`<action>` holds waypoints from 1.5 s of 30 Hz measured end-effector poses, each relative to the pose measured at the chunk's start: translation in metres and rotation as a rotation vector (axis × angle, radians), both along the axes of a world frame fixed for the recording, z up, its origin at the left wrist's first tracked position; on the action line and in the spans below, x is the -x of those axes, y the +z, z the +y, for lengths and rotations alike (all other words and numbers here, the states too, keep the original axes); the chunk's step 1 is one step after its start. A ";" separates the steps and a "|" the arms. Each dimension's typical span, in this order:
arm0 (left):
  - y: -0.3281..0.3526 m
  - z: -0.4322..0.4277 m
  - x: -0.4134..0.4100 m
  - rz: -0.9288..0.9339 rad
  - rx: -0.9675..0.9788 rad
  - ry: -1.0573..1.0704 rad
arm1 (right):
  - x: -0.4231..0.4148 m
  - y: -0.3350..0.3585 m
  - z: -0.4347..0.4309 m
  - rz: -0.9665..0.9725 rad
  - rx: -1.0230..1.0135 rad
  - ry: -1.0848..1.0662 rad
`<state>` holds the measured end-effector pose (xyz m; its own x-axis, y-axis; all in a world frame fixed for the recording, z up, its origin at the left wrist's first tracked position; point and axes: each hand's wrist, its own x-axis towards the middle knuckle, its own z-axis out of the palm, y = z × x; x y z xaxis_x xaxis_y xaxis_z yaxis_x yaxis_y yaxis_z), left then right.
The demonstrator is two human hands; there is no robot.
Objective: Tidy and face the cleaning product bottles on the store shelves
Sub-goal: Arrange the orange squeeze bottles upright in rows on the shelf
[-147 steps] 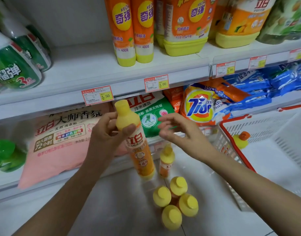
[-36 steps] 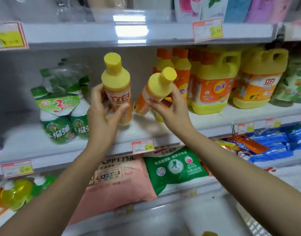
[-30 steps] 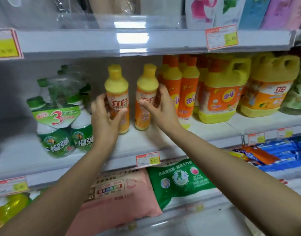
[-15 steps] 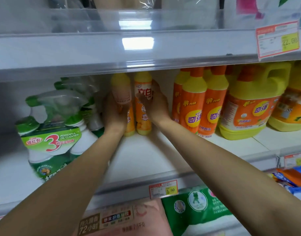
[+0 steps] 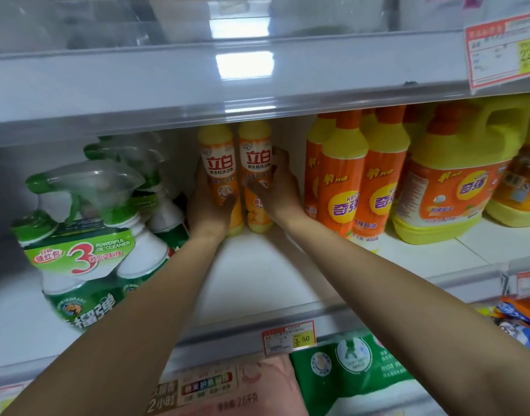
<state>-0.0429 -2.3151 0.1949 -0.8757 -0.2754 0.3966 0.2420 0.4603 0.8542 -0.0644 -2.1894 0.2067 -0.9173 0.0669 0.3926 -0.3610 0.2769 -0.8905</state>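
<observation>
Two slim orange dish-soap bottles with yellow tops stand side by side deep on the white shelf [image 5: 257, 280], labels facing me. My left hand [image 5: 208, 210] grips the left bottle [image 5: 218, 166] low on its body. My right hand [image 5: 280, 190] grips the right bottle [image 5: 256, 159] from its right side. Both bottle caps are hidden behind the edge of the shelf above.
Green spray-cleaner packs [image 5: 83, 244] stand at the left. Taller orange bottles [image 5: 343, 187] and yellow-handled jugs [image 5: 449, 187] crowd the right. The upper shelf edge [image 5: 242, 85] hangs low over the bottles. A price tag [image 5: 289, 337] sits on the shelf lip; detergent bags [image 5: 347, 373] lie below.
Both hands carried the two bottles up from low down to the shelf, stood them upright and pushed them toward the back. The left bottle's label now faces front.
</observation>
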 end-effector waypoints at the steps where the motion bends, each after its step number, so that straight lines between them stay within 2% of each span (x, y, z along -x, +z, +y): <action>1: -0.001 0.002 0.001 -0.003 -0.015 -0.003 | 0.002 -0.002 0.001 0.008 0.006 0.014; 7: -0.006 0.008 0.000 -0.074 0.075 0.041 | -0.006 -0.007 0.002 -0.019 0.049 0.046; 10: -0.015 0.012 -0.023 -0.070 0.275 0.132 | -0.032 -0.007 0.006 0.050 0.012 0.072; 12: -0.018 0.028 -0.061 0.058 0.344 0.236 | -0.061 -0.010 0.014 0.134 -0.048 0.124; 14: -0.023 0.049 -0.108 0.296 0.321 0.224 | -0.101 -0.017 0.031 0.176 -0.119 0.171; 16: -0.044 0.064 -0.148 0.470 0.339 0.121 | -0.144 -0.027 0.058 0.183 -0.143 0.247; 18: -0.074 0.074 -0.180 0.494 0.398 -0.034 | -0.183 -0.044 0.093 0.175 -0.166 0.346; 21: -0.134 0.085 -0.221 0.341 0.486 -0.371 | -0.222 -0.090 0.151 0.040 -0.262 0.436; 24: -0.212 0.083 -0.251 -0.073 0.539 -0.716 | -0.244 -0.151 0.206 -0.197 -0.338 0.488; 27: -0.275 0.078 -0.276 -0.391 0.641 -0.902 | -0.260 -0.218 0.257 -0.441 -0.499 0.581; 29: -0.301 0.083 -0.291 -0.541 0.655 -0.981 | -0.274 -0.260 0.285 -0.577 -0.555 0.634; 32: -0.325 0.097 -0.310 -0.594 0.553 -0.984 | -0.296 -0.302 0.304 -0.729 -0.573 0.695; 35: -0.342 0.113 -0.324 -0.585 0.445 -0.996 | -0.313 -0.325 0.300 -0.800 -0.562 0.714; 40: -0.346 0.133 -0.324 -0.613 0.221 -0.921 | -0.312 -0.328 0.290 -0.761 -0.406 0.706; 45: -0.337 0.134 -0.318 -0.600 0.153 -0.842 | -0.308 -0.326 0.282 -0.687 -0.305 0.660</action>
<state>0.2750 -2.1813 -0.1422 -0.8260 0.5315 -0.1877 0.0902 0.4533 0.8868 0.2438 -1.9071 -0.1190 -0.7690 -0.5526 -0.3213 0.0420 0.4579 -0.8880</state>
